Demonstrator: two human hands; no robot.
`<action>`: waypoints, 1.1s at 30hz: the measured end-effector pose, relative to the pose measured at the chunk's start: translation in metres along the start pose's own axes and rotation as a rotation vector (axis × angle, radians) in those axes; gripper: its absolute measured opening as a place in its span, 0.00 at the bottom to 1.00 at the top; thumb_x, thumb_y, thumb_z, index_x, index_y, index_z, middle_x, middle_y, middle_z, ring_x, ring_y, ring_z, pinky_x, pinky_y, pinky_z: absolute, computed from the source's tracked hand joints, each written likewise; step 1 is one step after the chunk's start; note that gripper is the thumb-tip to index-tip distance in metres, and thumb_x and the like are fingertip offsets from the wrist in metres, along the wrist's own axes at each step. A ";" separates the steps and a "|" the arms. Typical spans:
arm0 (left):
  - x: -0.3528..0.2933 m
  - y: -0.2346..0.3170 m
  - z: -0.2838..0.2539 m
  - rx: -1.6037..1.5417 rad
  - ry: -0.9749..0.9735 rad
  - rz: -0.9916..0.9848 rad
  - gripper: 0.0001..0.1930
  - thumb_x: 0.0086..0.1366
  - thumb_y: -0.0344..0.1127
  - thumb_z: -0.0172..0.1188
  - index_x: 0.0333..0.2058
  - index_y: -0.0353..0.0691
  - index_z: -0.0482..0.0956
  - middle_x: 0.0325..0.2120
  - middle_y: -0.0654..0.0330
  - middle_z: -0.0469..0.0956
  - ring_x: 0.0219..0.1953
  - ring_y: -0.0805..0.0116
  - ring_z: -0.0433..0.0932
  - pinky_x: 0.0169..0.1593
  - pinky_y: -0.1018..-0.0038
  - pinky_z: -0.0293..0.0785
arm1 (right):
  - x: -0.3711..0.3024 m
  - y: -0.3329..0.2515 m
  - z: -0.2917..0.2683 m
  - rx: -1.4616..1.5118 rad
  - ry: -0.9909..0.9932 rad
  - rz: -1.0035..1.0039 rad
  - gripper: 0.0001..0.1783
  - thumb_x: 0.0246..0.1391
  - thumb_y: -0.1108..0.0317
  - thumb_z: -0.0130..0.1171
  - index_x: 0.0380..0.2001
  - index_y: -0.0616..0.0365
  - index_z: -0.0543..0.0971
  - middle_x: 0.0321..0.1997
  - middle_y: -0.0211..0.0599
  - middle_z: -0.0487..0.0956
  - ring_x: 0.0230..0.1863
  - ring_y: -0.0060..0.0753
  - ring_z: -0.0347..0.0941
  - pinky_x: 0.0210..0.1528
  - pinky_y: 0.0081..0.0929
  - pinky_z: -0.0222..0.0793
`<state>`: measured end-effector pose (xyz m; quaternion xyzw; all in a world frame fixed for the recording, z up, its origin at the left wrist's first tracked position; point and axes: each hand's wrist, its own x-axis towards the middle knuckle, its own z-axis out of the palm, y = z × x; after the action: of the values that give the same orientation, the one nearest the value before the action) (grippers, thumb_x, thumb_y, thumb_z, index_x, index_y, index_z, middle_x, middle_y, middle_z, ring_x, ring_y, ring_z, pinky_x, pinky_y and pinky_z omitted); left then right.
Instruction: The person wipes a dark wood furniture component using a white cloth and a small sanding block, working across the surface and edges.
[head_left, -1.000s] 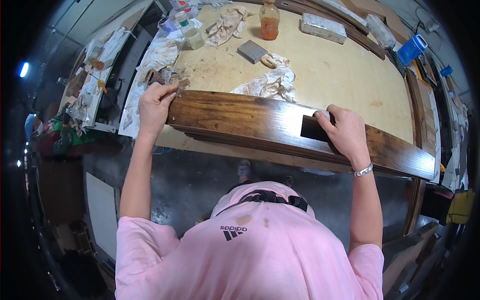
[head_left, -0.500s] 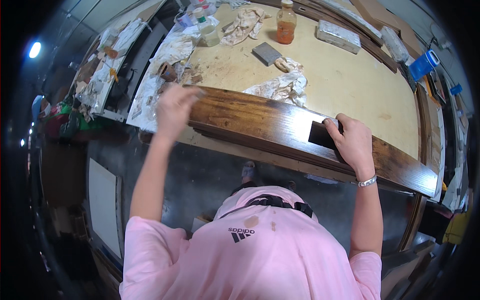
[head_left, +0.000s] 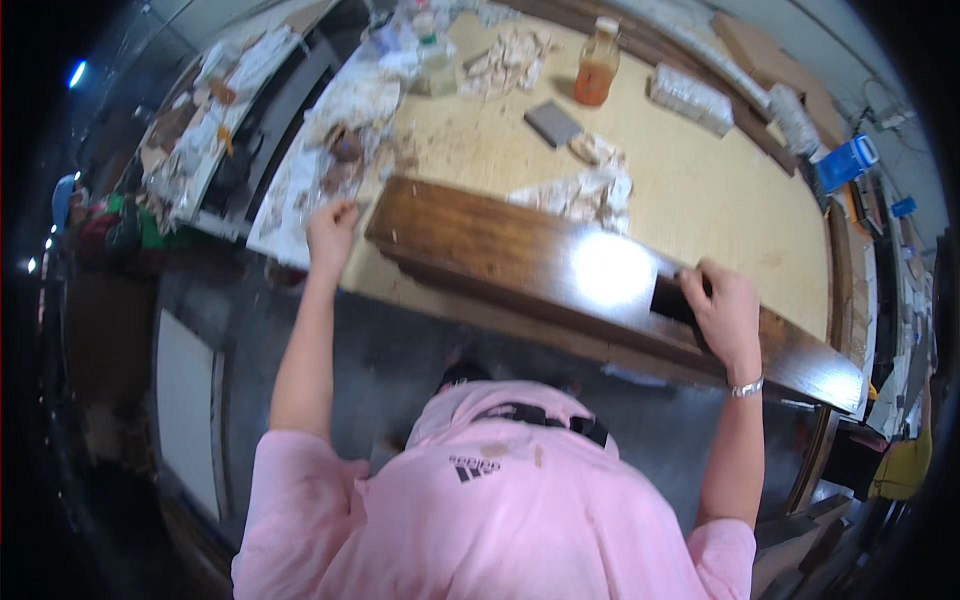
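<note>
A long, glossy, dark-brown stained wooden board [head_left: 500, 232] lies along the front edge of the worktable, slanting down to the right. A dark rectangular cutout [head_left: 674, 300] breaks its face right of the middle. There my right hand [head_left: 724, 308] is closed round the board, thumb at the cutout and a metal bracelet on the wrist. My left hand [head_left: 332, 235] hovers just off the board's left end, apart from it. Its fingers are curled together; whether something small is between them is hidden.
On the pale worktable [head_left: 720, 190] are a crumpled stained cloth [head_left: 590, 190], a grey block [head_left: 552, 124], a bottle of orange liquid [head_left: 597, 70] and a wrapped package [head_left: 692, 98]. Stained papers [head_left: 350, 100] and containers cover its left side. A white panel [head_left: 187, 410] leans at lower left.
My left hand has come off the board's left end and moved down and nearer to me. My right hand keeps its grip; the view has shifted slightly.
</note>
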<state>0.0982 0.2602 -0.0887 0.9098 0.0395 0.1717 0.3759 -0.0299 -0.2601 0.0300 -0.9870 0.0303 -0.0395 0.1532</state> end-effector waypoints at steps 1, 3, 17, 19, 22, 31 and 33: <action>0.005 -0.023 0.016 0.039 -0.068 -0.037 0.07 0.63 0.29 0.61 0.37 0.34 0.85 0.25 0.57 0.83 0.28 0.73 0.78 0.36 0.73 0.73 | 0.007 0.001 0.004 -0.005 0.003 -0.009 0.23 0.58 0.51 0.59 0.24 0.62 0.77 0.22 0.51 0.76 0.28 0.55 0.75 0.32 0.45 0.68; 0.004 -0.033 0.040 -0.096 -0.115 -0.043 0.08 0.61 0.28 0.61 0.37 0.33 0.85 0.24 0.56 0.83 0.28 0.72 0.79 0.35 0.73 0.74 | 0.007 -0.007 0.003 0.000 -0.016 0.041 0.21 0.58 0.52 0.60 0.24 0.62 0.77 0.22 0.51 0.76 0.28 0.55 0.75 0.32 0.44 0.68; 0.099 -0.037 0.063 0.220 -0.160 0.383 0.14 0.57 0.33 0.67 0.43 0.40 0.83 0.34 0.56 0.80 0.41 0.53 0.79 0.46 0.60 0.74 | 0.039 -0.139 0.041 0.198 0.110 0.003 0.12 0.60 0.67 0.56 0.41 0.64 0.81 0.45 0.50 0.81 0.50 0.52 0.75 0.56 0.41 0.69; 0.108 -0.046 0.069 0.315 -0.190 0.426 0.16 0.57 0.35 0.68 0.44 0.41 0.82 0.37 0.55 0.81 0.40 0.51 0.80 0.45 0.60 0.75 | 0.053 -0.157 0.053 -0.050 0.066 0.004 0.18 0.60 0.54 0.57 0.29 0.59 0.82 0.28 0.48 0.81 0.35 0.53 0.77 0.48 0.44 0.69; 0.106 -0.026 0.067 -0.109 -0.320 0.113 0.15 0.57 0.34 0.69 0.43 0.41 0.83 0.40 0.55 0.82 0.37 0.54 0.82 0.43 0.66 0.77 | 0.058 -0.160 0.056 -0.046 0.019 0.086 0.22 0.60 0.53 0.57 0.22 0.60 0.80 0.21 0.50 0.78 0.29 0.54 0.75 0.44 0.46 0.69; 0.071 0.092 -0.013 -0.931 -0.441 0.064 0.16 0.60 0.23 0.67 0.48 0.31 0.80 0.35 0.62 0.82 0.36 0.77 0.79 0.42 0.77 0.77 | 0.047 -0.182 0.053 0.200 0.245 -0.098 0.11 0.52 0.68 0.64 0.37 0.63 0.82 0.37 0.50 0.80 0.41 0.53 0.75 0.47 0.40 0.71; 0.056 0.129 -0.030 -0.806 -0.532 0.246 0.17 0.59 0.25 0.68 0.47 0.31 0.80 0.34 0.62 0.82 0.35 0.77 0.78 0.41 0.77 0.76 | 0.046 -0.220 0.050 0.688 0.176 -0.097 0.17 0.54 0.69 0.66 0.47 0.64 0.80 0.45 0.44 0.82 0.46 0.41 0.78 0.52 0.32 0.71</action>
<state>0.1328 0.1989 0.0369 0.7022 -0.2348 -0.0217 0.6718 0.0302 -0.0389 0.0530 -0.8707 -0.0187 -0.1394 0.4712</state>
